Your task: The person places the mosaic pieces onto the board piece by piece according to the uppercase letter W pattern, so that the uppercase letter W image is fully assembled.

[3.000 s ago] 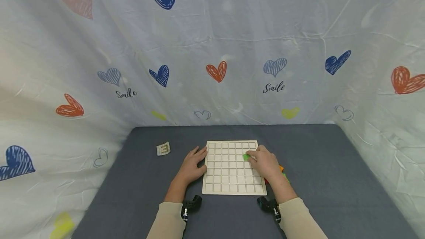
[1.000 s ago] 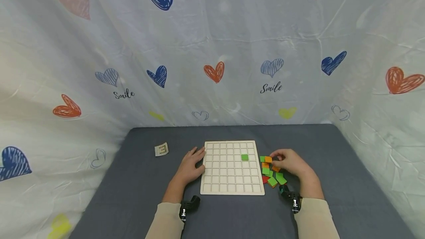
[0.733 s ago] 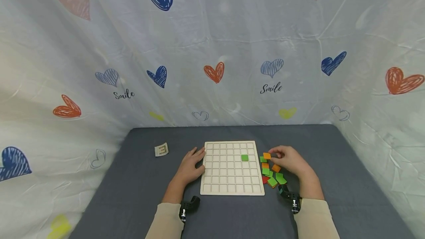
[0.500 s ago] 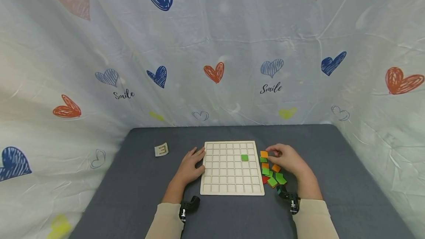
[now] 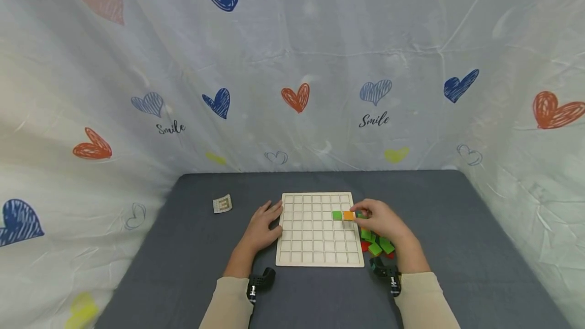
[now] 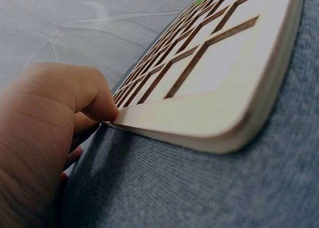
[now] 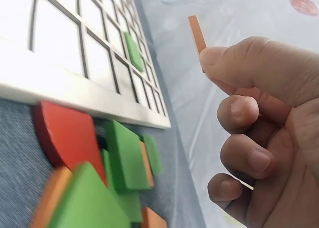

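A pale wooden grid board (image 5: pixel 301 259) lies on the dark table. My left hand (image 5: pixel 261 230) rests at its left side with fingers extended; the thumb (image 6: pixel 107 106) touches the board's edge in the left wrist view. Between thumb and fingertip, my right hand (image 5: pixel 383 223) pinches an orange square tile (image 5: pixel 349 216), held over the right part of the grid. The right wrist view shows this orange tile (image 7: pixel 197 33) edge-on and raised above the board, the other fingers curled. One green tile (image 5: pixel 336 215) sits in a grid cell, just left of the orange one.
Loose green tiles (image 5: pixel 375 249), a red piece (image 5: pixel 364 246) and orange ones lie heaped along the board's right edge, partly under my right hand. A small printed paper square (image 5: pixel 222 203) lies at the back left. A heart-patterned curtain (image 5: pixel 256 136) hangs behind the table (image 5: pixel 155 268).
My right hand let go of the green tile on the grid, picked an orange tile from the heap and carried it left over the board. The left hand stayed at the board's edge.
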